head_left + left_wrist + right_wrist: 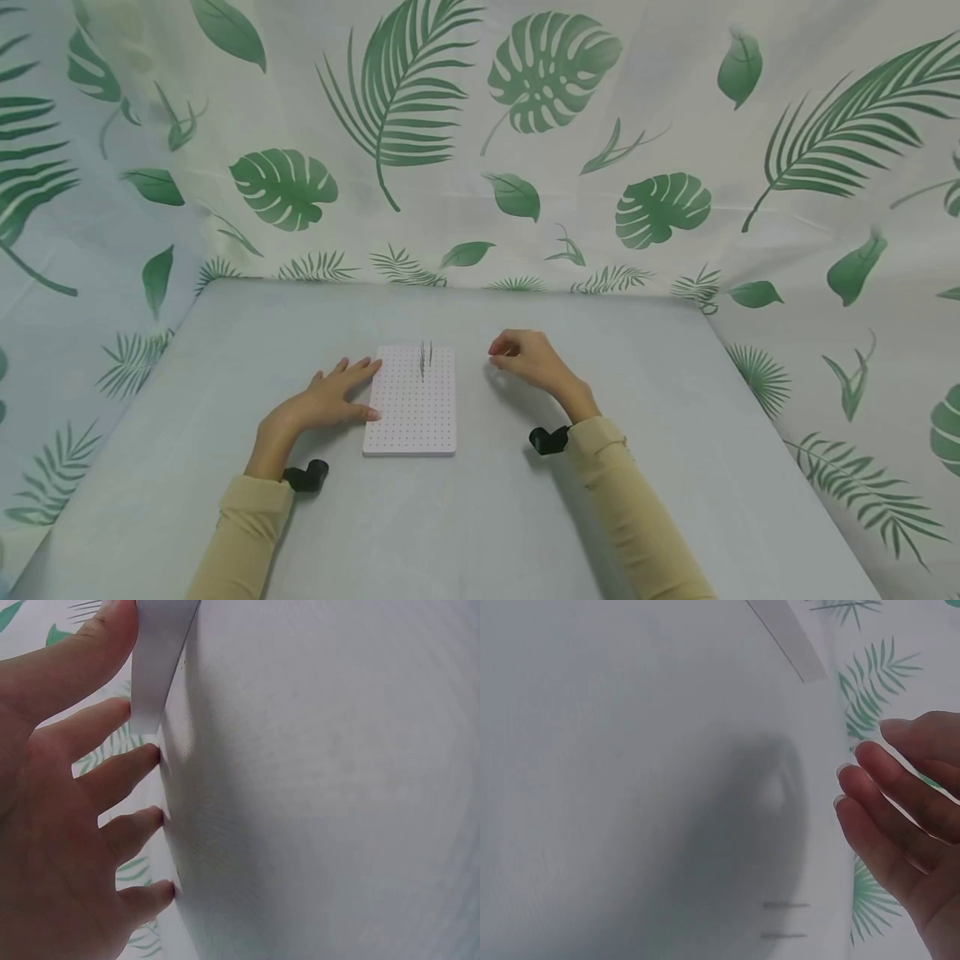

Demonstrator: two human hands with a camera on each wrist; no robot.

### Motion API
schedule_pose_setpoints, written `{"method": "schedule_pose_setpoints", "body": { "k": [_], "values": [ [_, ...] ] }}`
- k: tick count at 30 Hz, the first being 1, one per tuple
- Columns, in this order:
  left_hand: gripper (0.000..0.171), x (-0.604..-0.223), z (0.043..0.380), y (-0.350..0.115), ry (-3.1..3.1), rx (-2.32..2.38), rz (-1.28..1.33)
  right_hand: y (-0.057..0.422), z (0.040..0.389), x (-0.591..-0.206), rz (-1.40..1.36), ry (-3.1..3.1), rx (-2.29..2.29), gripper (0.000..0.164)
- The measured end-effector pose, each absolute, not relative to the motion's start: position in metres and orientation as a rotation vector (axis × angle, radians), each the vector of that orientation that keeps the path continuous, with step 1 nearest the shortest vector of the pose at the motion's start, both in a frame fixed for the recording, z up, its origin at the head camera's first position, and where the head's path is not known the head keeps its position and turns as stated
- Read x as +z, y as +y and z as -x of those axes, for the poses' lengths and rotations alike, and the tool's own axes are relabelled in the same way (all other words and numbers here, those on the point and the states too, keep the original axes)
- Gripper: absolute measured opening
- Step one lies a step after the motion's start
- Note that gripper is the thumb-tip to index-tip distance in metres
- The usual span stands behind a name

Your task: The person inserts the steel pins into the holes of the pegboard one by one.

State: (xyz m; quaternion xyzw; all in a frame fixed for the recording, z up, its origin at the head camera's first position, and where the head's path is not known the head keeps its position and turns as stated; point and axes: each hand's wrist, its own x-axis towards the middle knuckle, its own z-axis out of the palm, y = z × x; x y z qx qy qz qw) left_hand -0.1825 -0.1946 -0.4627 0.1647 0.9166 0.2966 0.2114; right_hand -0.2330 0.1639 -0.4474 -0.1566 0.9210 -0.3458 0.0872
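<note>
While the left hand (318,407) steadies the board (408,421) from its left side, the right hand (531,360) hovers above the worktop (491,525), to the right of the board and apart from it. The left grip is wide: its fingers are spread, with thumb and index finger touching the board's edge. In the left wrist view, the other three fingertips reach down to the worktop beyond the board's corner.

The right grip is narrow, the fingers bent and the thumb brought close to the index fingertip; whether something slender is held there I cannot tell.

White and flat, the board lies on the worktop between the two hands, nearer the left, its top covered in rows of small holes. Several thin, dark pins (422,367) stand upright in it, grouped toward the far end, right of the middle. In the right wrist view, two short dark lines (786,905) show side by side on the worktop, too blurred to identify surely.

Both arms wear beige sleeves (637,508), and a black device (551,439) sits at each wrist. Behind the worktop and along its sides hangs a white backdrop (442,212) printed with green leaves.
</note>
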Motion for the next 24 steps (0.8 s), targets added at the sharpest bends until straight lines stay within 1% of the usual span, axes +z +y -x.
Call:
{"method": "schedule_pose_setpoints", "body": {
  "k": [9, 19, 24],
  "values": [
    [0.091, -0.463, 0.183, -0.195, 2.534, 0.858, -0.482, 0.184, 0.234, -0.437, 0.462, 2.771, -0.949, 0.019],
    [0.092, -0.464, 0.185, -0.195, 2.532, 0.857, -0.486, 0.210, 0.235, -0.442, 0.426, 2.763, -0.876, 0.021],
    [0.094, -0.468, 0.185, -0.198, 2.537, 0.859, -0.498, 0.219, 0.236, -0.445, 0.360, 2.711, -0.868, 0.032]
  ]
}}
